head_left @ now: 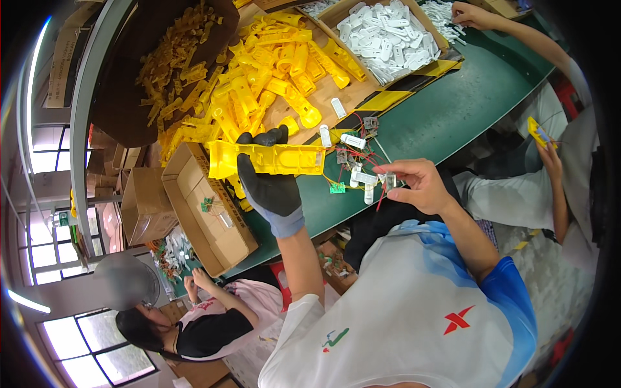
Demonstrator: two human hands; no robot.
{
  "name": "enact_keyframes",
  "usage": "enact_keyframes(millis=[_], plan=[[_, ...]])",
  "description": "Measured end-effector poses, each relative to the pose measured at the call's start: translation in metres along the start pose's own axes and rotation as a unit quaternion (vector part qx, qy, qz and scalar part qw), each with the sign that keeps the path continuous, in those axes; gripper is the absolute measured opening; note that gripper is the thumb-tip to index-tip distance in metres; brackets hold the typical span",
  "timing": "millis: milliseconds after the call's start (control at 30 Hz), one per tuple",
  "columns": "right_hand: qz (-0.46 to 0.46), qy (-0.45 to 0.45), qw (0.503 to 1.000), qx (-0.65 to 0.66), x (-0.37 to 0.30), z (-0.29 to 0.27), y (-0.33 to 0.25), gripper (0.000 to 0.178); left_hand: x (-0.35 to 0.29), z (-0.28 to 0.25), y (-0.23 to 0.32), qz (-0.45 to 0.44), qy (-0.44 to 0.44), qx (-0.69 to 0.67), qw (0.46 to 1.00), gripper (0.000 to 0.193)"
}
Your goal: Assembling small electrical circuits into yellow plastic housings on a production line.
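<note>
My left hand, in a black and grey glove, is closed around a long yellow plastic shell with its hollow side facing me. My bare right hand pinches a small clear-and-metal part from which red wires run. Just left of that hand are white oblong modules and a small green circuit board. Tangled red wires and more modules, one of them a white module, lie on the green table beyond. Whether the wires join the held part to the shell cannot be made out.
A big heap of yellow shells covers the far left. Behind the table's middle stands a carton of white plastic pieces. An open cardboard box sits at the left edge. Co-workers sit on both sides; one reaches to white parts.
</note>
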State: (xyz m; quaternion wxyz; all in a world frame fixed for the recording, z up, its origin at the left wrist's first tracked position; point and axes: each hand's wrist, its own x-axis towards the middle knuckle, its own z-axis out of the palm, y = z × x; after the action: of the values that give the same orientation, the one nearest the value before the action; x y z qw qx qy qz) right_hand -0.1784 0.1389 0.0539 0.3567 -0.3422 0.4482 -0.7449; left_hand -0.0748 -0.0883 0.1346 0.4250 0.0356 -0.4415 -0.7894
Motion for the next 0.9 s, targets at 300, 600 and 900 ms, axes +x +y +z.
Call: enact_keyframes(millis=[300, 600, 900], plan=[[-0.054, 0.002, 0.956, -0.288, 0.037, 0.002, -0.011, 0.027, -0.036, -0.036, -0.053, -0.264, 0.169, 0.138, 0.939, 0.041], [0.165, 0.082, 0.969, -0.167, 0.057, 0.031, 0.005, 0.013, -0.081, -0.016, -0.068, -0.277, 0.050, 0.177, 0.943, 0.035], [0.159, 0.052, 0.974, -0.151, 0.048, 0.023, 0.018, 0.014, -0.092, -0.039, -0.087, -0.209, 0.066, 0.265, 0.939, 0.035]])
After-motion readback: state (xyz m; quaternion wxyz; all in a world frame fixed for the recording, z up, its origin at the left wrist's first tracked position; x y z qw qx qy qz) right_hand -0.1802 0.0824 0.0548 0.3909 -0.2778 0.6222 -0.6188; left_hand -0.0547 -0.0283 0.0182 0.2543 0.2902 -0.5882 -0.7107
